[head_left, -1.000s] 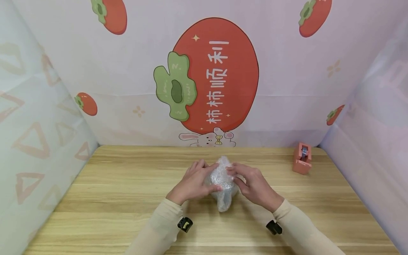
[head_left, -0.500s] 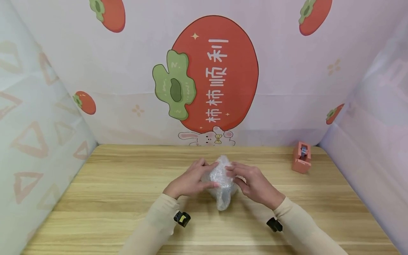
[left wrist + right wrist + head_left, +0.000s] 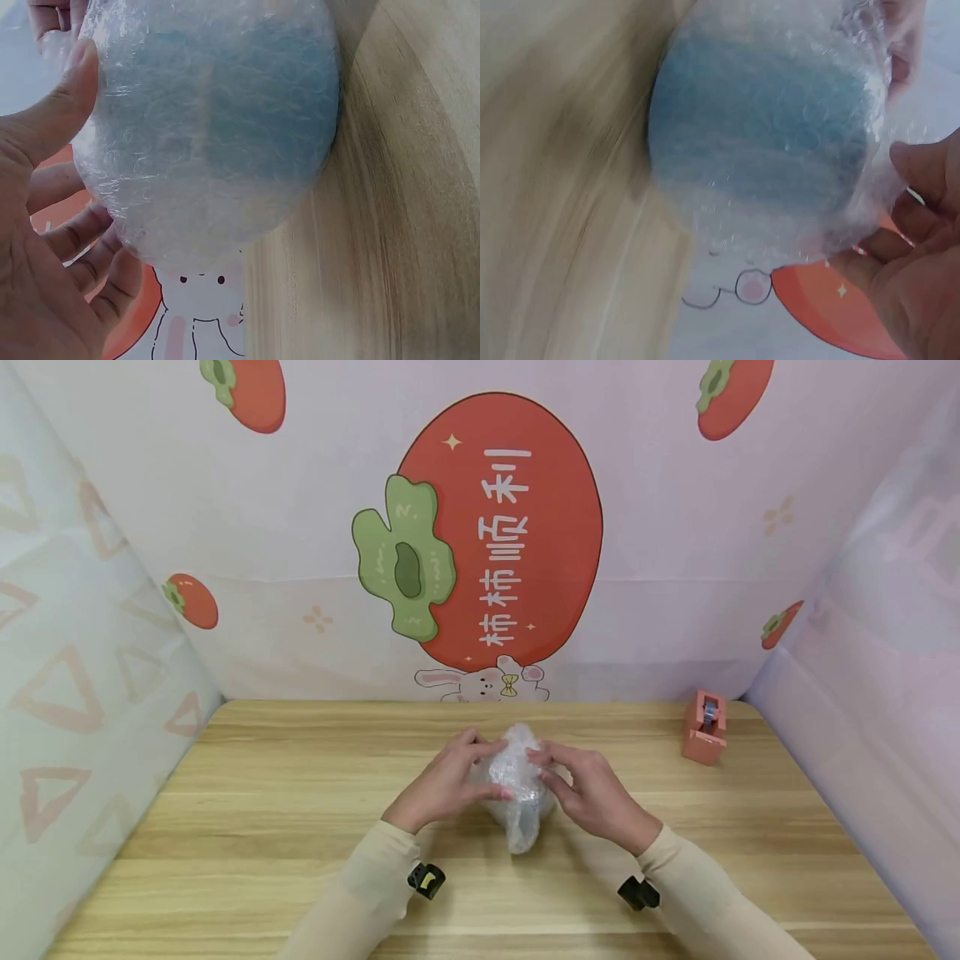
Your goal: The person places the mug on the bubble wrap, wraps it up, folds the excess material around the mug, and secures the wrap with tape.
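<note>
Where the bundle (image 3: 513, 772) sits: on the table (image 3: 300, 793) — held from both sides
Left hand (image 3: 446, 783): grasping the bundle
Right hand (image 3: 600, 795): pinching the bubble wrap (image 3: 780, 135)
Tape dispenser (image 3: 704, 745): off right — well apart

"What do you make out on the person's arms from over there?"

"From my end I see long cream sleeves: the left sleeve (image 3: 356, 893) and the right sleeve (image 3: 720, 897) match, plain and close-fitting, creased toward the wrist."

"And below those?"

"I get a small, boxy left wrist unit (image 3: 426, 880), black with a yellow patch (image 3: 428, 882). The right wrist unit (image 3: 638, 893) shows me only black. Left hand (image 3: 444, 779) and right hand (image 3: 602, 795) are bare."
</note>
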Action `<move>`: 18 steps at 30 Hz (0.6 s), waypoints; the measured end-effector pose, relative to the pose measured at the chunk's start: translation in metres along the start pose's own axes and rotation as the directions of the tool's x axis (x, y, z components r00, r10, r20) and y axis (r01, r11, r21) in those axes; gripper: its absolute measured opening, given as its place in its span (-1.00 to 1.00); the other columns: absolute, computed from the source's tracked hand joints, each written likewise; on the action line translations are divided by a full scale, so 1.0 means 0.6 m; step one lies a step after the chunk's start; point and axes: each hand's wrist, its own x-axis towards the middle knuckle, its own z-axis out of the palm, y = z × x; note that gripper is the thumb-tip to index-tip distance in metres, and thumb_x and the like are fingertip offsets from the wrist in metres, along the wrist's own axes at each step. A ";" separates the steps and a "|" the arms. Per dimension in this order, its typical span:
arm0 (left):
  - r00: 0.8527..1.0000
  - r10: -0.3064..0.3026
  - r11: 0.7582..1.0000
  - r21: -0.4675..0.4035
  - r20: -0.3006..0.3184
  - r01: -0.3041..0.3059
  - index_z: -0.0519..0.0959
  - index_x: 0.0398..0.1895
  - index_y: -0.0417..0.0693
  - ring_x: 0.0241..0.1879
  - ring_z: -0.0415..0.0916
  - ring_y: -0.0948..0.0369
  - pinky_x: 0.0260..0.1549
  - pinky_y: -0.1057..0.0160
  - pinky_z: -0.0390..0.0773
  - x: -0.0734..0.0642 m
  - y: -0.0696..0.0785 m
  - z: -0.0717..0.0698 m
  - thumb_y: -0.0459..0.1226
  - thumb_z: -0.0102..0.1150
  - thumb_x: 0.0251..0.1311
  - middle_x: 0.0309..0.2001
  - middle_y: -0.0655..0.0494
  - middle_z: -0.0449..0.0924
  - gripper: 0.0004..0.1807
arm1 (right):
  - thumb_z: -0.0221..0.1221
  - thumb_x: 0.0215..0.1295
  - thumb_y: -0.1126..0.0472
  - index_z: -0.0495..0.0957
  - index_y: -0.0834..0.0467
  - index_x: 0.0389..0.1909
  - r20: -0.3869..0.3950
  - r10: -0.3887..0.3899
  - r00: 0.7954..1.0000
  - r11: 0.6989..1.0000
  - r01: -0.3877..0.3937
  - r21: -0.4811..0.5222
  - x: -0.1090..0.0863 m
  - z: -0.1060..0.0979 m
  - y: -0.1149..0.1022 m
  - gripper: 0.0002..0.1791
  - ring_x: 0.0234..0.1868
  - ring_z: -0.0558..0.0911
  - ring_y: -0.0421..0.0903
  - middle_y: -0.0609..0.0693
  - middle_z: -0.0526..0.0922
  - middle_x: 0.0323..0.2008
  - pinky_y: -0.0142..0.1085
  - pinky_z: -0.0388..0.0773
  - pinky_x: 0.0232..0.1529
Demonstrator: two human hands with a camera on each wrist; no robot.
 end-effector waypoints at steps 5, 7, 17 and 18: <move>0.999 -0.025 1.000 -0.013 -0.024 0.025 0.52 0.36 -0.08 0.00 0.43 0.13 -0.01 0.08 0.53 -0.002 0.007 0.001 -0.03 0.55 0.00 -0.01 0.10 0.47 -0.18 | 0.33 0.22 0.50 0.66 0.16 -0.29 -0.049 0.086 0.995 0.996 -0.084 0.030 -0.002 0.005 -0.011 -0.82 0.11 0.68 0.11 0.05 0.77 -0.10 0.01 0.60 0.09; 0.999 -0.040 0.999 -0.014 -0.030 0.040 0.48 0.40 -0.06 0.02 0.44 0.09 0.01 0.04 0.54 -0.003 0.010 0.003 -0.02 0.55 0.00 0.01 0.07 0.47 -0.14 | 0.33 0.23 0.49 0.65 0.16 -0.31 -0.061 0.096 0.993 0.995 -0.095 0.023 -0.006 0.008 -0.012 -0.83 0.12 0.67 0.13 0.07 0.77 -0.08 0.03 0.60 0.09; 0.987 -0.124 0.992 -0.037 -0.107 0.120 0.41 0.43 -0.15 0.10 0.49 0.00 0.13 -0.05 0.54 0.000 0.009 0.003 -0.03 0.65 -0.15 0.19 -0.07 0.50 0.02 | 0.32 0.21 0.51 0.64 0.21 -0.20 -0.065 0.001 0.998 0.999 -0.004 -0.052 -0.022 0.025 -0.013 -0.79 0.26 0.55 0.21 0.15 0.70 0.06 0.10 0.52 0.17; 0.983 -0.136 0.990 -0.039 -0.121 0.132 0.40 0.43 -0.18 0.09 0.49 0.00 0.12 -0.05 0.55 0.001 0.009 0.003 -0.03 0.67 -0.19 0.18 -0.08 0.50 0.05 | 0.31 0.24 0.48 0.65 0.23 -0.13 -0.040 0.006 0.999 0.998 -0.008 -0.057 -0.024 0.023 -0.015 -0.79 0.30 0.52 0.22 0.17 0.68 0.10 0.12 0.48 0.21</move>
